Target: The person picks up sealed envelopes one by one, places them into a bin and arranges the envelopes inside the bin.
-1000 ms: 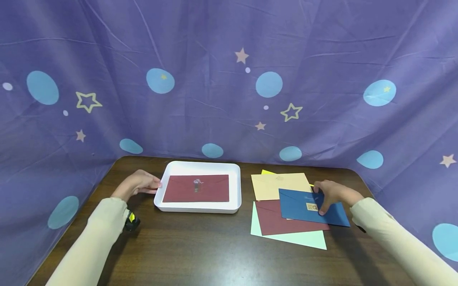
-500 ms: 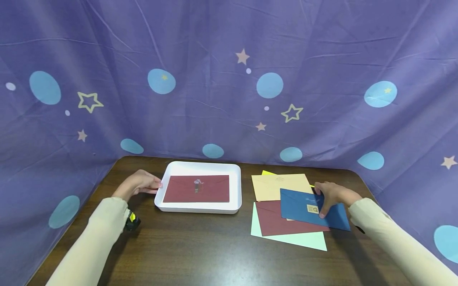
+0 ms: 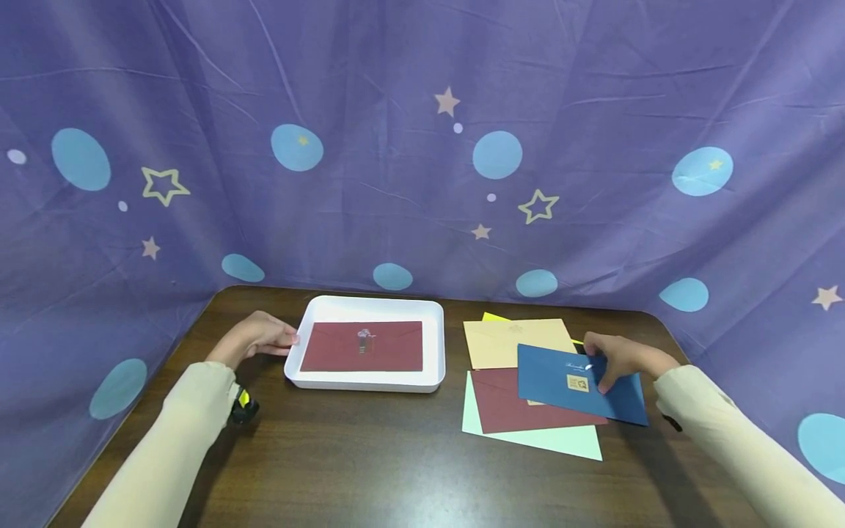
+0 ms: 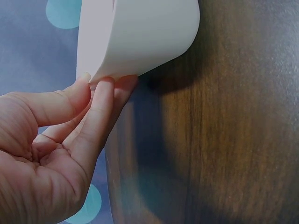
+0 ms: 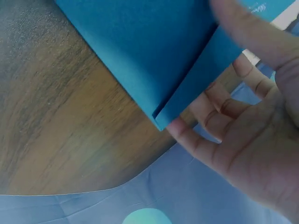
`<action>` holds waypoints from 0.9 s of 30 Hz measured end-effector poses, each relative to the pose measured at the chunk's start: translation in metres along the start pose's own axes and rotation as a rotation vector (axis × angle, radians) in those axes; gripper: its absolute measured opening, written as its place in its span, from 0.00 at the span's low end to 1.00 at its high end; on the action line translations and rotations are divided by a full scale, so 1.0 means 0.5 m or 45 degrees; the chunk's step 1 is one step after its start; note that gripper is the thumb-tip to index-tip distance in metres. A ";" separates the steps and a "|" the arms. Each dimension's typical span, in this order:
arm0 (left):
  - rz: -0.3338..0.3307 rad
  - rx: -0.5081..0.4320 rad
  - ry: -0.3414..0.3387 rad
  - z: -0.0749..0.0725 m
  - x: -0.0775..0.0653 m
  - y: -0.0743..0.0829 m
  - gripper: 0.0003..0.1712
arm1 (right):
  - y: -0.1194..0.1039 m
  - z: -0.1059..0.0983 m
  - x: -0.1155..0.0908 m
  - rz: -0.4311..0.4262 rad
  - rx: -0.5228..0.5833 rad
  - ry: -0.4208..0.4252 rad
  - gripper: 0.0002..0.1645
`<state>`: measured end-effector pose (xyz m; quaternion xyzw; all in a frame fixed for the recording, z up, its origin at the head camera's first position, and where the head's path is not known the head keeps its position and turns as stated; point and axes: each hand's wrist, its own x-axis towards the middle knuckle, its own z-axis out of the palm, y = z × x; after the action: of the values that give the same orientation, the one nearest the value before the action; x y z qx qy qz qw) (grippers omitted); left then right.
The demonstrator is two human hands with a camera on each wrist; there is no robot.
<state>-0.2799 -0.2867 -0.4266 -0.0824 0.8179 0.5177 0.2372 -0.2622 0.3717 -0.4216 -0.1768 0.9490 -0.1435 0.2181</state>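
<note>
At the left of the table stands a white tray (image 3: pixel 432 345) with a dark red envelope (image 3: pixel 389 348) lying flat inside. My left hand (image 3: pixel 264 336) pinches the tray's left rim, thumb on top and fingers against the outer wall, as the left wrist view shows. On the right, my right hand (image 3: pixel 617 358) holds a blue envelope (image 3: pixel 548 374) by its far edge. The thumb (image 5: pixel 252 32) lies over its face and the other fingers are partly hidden behind it. This envelope overlaps another dark red envelope (image 3: pixel 508 411) and a cream envelope (image 3: pixel 495 345).
Under the right-hand dark red envelope, a pale green envelope (image 3: pixel 568 441) sticks out. A bit of yellow paper (image 3: pixel 494 317) shows behind the cream one. The brown wooden table (image 3: pixel 370 455) ends at a purple patterned curtain (image 3: pixel 396 183).
My right hand and the blue envelope have shifted slightly right, and the thumb has slid a little along its face. The left hand and tray stay in place.
</note>
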 end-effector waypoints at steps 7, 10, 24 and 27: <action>-0.004 0.016 0.005 0.001 -0.004 0.005 0.25 | 0.017 -0.015 -0.011 0.006 -0.001 0.031 0.31; -0.004 0.019 0.004 0.001 -0.004 0.005 0.25 | 0.023 -0.020 -0.014 0.050 -0.028 0.014 0.23; 0.020 0.025 -0.007 0.001 0.002 -0.001 0.23 | 0.039 -0.046 -0.040 0.004 0.251 -0.205 0.14; 0.022 0.019 -0.007 0.002 0.000 -0.001 0.23 | 0.046 -0.046 -0.046 0.034 0.329 -0.268 0.16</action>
<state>-0.2797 -0.2860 -0.4273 -0.0721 0.8217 0.5140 0.2355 -0.2601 0.4057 -0.4012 -0.1487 0.8968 -0.2421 0.3391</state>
